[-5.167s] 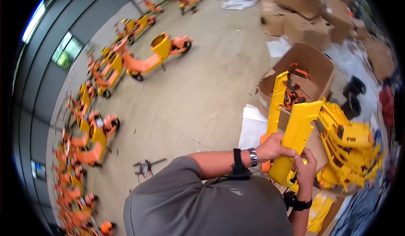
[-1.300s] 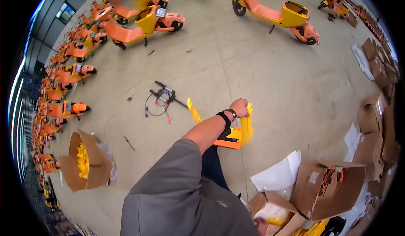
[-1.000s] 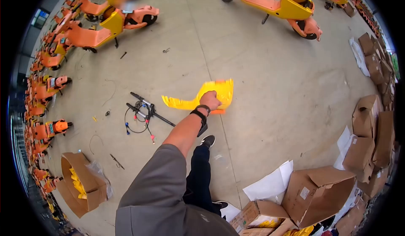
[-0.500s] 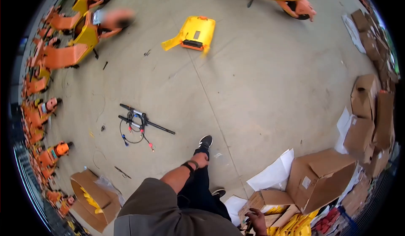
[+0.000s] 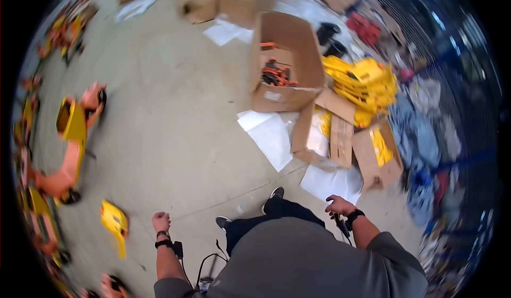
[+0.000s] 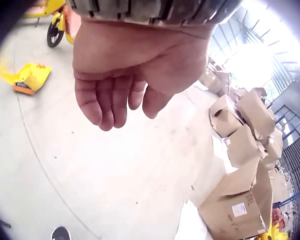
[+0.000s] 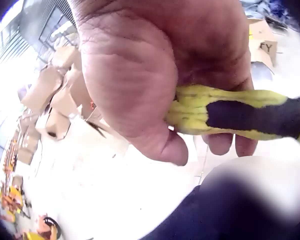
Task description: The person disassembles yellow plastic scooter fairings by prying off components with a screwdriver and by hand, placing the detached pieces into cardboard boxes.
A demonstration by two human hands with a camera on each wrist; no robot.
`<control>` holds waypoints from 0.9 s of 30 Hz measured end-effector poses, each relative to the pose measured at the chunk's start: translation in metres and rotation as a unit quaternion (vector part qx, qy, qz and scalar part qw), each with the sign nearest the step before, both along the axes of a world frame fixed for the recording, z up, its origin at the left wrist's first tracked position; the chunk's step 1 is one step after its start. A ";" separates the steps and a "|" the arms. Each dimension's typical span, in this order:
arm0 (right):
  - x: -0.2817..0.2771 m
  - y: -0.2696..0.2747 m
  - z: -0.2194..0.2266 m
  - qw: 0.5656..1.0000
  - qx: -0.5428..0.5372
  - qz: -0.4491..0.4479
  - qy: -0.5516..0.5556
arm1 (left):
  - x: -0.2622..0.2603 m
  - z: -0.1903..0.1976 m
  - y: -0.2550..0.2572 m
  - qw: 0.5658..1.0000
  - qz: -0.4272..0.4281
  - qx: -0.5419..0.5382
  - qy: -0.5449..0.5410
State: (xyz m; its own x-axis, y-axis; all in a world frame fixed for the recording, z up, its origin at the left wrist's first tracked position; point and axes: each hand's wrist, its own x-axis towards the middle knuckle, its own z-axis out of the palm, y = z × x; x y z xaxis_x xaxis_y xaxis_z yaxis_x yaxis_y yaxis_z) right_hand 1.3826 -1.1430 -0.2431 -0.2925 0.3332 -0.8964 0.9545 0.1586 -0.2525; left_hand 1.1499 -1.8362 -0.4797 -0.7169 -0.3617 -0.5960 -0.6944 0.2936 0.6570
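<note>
My left hand (image 5: 161, 222) hangs over the floor at the lower left, holding nothing; in the left wrist view its fingers (image 6: 105, 102) hang loosely bent. The yellow and orange part (image 5: 113, 219) lies on the floor to its left, apart from it, and appears as a yellow panel (image 6: 32, 76) in the left wrist view. At the lower right, my right hand (image 5: 340, 206) holds a yellow-and-black handle (image 7: 250, 116) across its palm, seen closely in the right wrist view. The tool's far end is out of that view.
Open cartons stand ahead, one carton (image 5: 282, 98) holding orange and black parts. Beside it lies a stack of yellow panels (image 5: 367, 85). White sheets (image 5: 266, 133) lie on the floor near my feet. An orange and yellow scooter (image 5: 72, 149) stands at the left.
The yellow part, held by my left hand about a second ago, lies released on the floor. The head view has swung towards the cartons, and my hands are now spread apart.
</note>
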 end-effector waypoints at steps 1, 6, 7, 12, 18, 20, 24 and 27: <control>0.028 0.018 -0.022 1.000 -0.007 0.004 0.003 | -0.006 0.017 0.012 1.000 -0.007 -0.010 0.005; 0.091 0.088 -0.061 0.997 -0.042 -0.046 -0.035 | -0.030 0.074 0.166 0.997 -0.070 0.025 -0.009; 0.094 0.110 -0.064 0.992 -0.053 -0.112 0.014 | -0.029 0.076 0.205 0.993 -0.100 0.045 -0.031; 0.100 0.178 -0.089 0.947 -0.061 -0.293 0.116 | -0.022 0.102 0.392 0.972 -0.183 0.063 -0.136; 0.053 0.224 -0.080 0.963 -0.111 -0.244 0.008 | -0.149 0.090 0.602 0.814 -0.562 -0.109 0.100; 0.019 0.263 -0.076 0.947 -0.100 -0.303 0.041 | -0.204 0.099 0.719 0.800 -0.574 -0.105 0.139; -0.044 0.322 -0.069 0.933 -0.049 -0.356 0.019 | -0.316 0.071 0.949 0.744 -0.628 0.017 0.225; -0.096 0.341 -0.054 0.930 -0.070 -0.360 -0.034 | -0.372 0.029 1.095 0.764 -0.596 0.115 0.217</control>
State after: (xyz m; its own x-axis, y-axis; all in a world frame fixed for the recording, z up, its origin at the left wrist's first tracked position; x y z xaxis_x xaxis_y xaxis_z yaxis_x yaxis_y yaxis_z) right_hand 1.2861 -0.8015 -0.2966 0.0202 0.2989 -0.9541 0.8146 -0.5582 -0.1576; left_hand 0.7779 -0.7415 -0.4506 -0.6036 0.7817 -0.1570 0.2748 0.3888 0.8794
